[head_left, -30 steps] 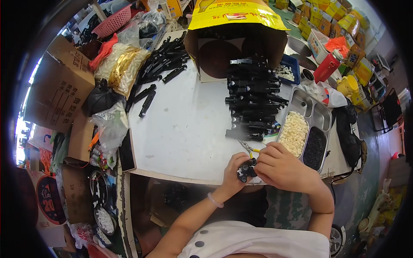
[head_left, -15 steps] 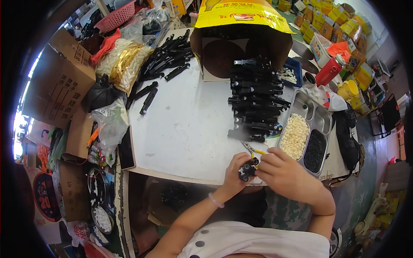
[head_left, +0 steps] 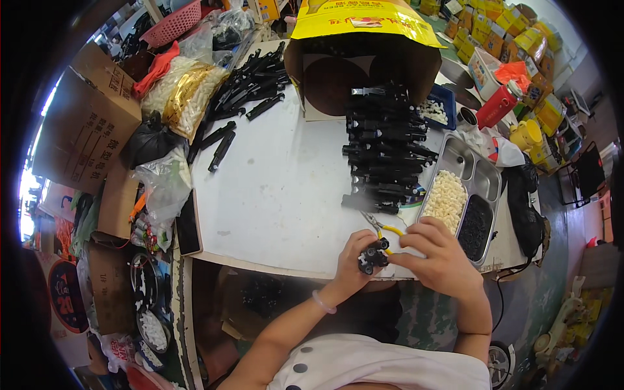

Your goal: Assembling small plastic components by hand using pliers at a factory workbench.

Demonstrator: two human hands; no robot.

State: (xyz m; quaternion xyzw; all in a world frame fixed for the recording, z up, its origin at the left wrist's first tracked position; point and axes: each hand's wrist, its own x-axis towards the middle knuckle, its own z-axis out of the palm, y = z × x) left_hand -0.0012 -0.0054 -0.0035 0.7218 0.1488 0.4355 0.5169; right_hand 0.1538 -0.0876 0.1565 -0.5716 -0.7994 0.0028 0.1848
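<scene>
Both hands meet at the near edge of the white table (head_left: 279,195), right of its middle. Left hand (head_left: 351,257) is closed around a small black plastic part (head_left: 372,257), fingers curled under it. Right hand (head_left: 439,257) pinches the same part from the right side with thumb and fingertips. The part sits just over the table's near edge, held off the surface.

Yellow-handled pliers (head_left: 383,227) lie on the table just behind the part, between the two hands, untouched.

Behind the pliers, a stacked pile of black plastic parts (head_left: 383,153) runs from mid-table toward the far edge. At the far edge stands an open cardboard box with yellow flap (head_left: 364,39), opening facing the person.

Along the right edge sits a metal compartment tray (head_left: 465,156): white small pieces (head_left: 445,198) in the near-left compartment, black small pieces (head_left: 474,224) in the near-right one, far compartments look bare. A blue tray with white pieces (head_left: 439,110) sits behind it, beside the box.

Far-left corner: loose long black parts (head_left: 244,88), a few scattered toward mid-table. Off the left edge: clear bags of white pieces (head_left: 182,94), brown cardboard cartons (head_left: 84,123), a red basket (head_left: 172,23).

A bracelet (head_left: 323,302) is on the left wrist.
</scene>
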